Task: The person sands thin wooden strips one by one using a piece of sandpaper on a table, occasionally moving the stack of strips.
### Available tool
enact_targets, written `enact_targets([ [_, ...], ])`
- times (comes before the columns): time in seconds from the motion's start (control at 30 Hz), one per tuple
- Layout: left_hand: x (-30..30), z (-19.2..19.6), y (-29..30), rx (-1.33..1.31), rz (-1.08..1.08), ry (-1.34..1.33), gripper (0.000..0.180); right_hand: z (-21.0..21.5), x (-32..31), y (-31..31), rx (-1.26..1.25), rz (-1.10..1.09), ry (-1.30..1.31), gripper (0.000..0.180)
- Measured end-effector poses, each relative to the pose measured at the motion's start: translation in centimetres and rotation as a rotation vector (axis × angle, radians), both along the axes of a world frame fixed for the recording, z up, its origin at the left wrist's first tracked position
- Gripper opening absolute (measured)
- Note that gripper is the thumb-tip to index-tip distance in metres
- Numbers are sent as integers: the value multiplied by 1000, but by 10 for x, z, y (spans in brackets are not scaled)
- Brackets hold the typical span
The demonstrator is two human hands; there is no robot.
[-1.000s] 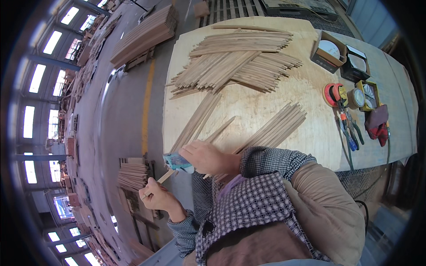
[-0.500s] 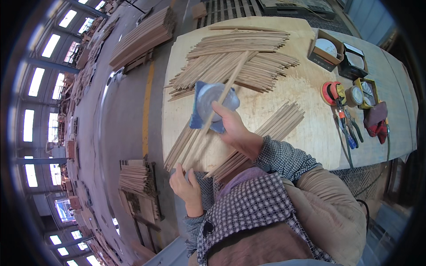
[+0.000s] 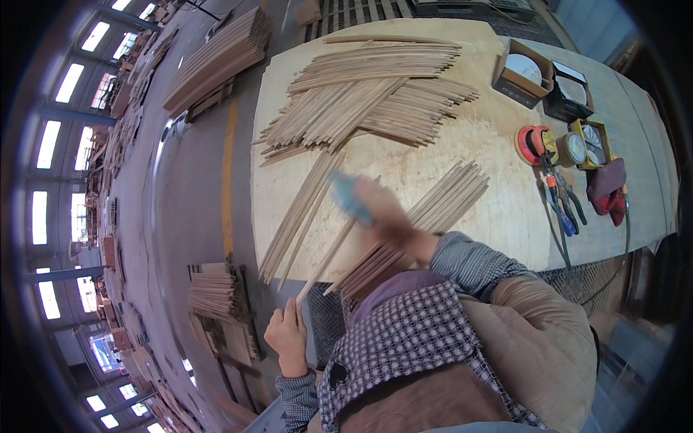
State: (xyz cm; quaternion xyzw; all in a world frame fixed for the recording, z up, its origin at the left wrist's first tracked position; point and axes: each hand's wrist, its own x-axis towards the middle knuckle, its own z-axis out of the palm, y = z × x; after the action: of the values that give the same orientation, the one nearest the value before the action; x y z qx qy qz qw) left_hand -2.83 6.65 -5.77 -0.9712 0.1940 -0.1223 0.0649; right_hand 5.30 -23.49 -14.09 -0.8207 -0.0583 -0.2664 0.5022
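My left hand (image 3: pixel 287 330) is closed around the near end of a thin wooden strip (image 3: pixel 326 261), just off the table's front edge. The strip slants up and away to my right hand (image 3: pixel 390 216), which is smeared by motion. A folded blue sanding pad (image 3: pixel 350 196) is in that hand, at the strip's far part. Left of the held strip, a few loose strips (image 3: pixel 299 216) lie on the table. Under my right forearm rests another bundle of strips (image 3: pixel 455 193). A large criss-crossed pile of strips (image 3: pixel 354 108) covers the far part of the table.
On the right of the plywood tabletop (image 3: pixel 498 216) stand open boxes of round discs (image 3: pixel 521 68), a red sander (image 3: pixel 532 144), a tin (image 3: pixel 572 149), pliers (image 3: pixel 570 195) and a dark red cloth (image 3: pixel 610 191). Stacked boards (image 3: pixel 216 61) and a strip rack (image 3: pixel 216 296) stand left on the floor.
My left hand has moved down and toward me with the strip. My right hand has moved slightly right and down; the pad, spread flat before, is now folded. The strip's far end has left the pile.
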Motion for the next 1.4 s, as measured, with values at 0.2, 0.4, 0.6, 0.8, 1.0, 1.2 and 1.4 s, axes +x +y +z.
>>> enact_targets([
  [0.2,2,19,-9,17,-27,16,13,-46,-15,64,-195,309,-274,27],
  [0.4,-2,9,-8,-36,24,143,12,-102,29,-24,-568,24,143,34],
  [0.6,0,9,2,-137,101,287,11,-42,-29,59,-207,357,-154,28],
  [0.8,-1,13,6,-143,89,355,17,-73,15,-14,-354,151,276,39],
  [1.0,14,20,12,-71,23,262,14,-27,-3,28,-263,488,223,34],
  [1.2,11,21,13,-92,38,303,15,-75,12,-16,-269,318,353,38],
  [1.4,17,21,10,-104,82,318,17,-48,-8,38,-252,561,80,35],
])
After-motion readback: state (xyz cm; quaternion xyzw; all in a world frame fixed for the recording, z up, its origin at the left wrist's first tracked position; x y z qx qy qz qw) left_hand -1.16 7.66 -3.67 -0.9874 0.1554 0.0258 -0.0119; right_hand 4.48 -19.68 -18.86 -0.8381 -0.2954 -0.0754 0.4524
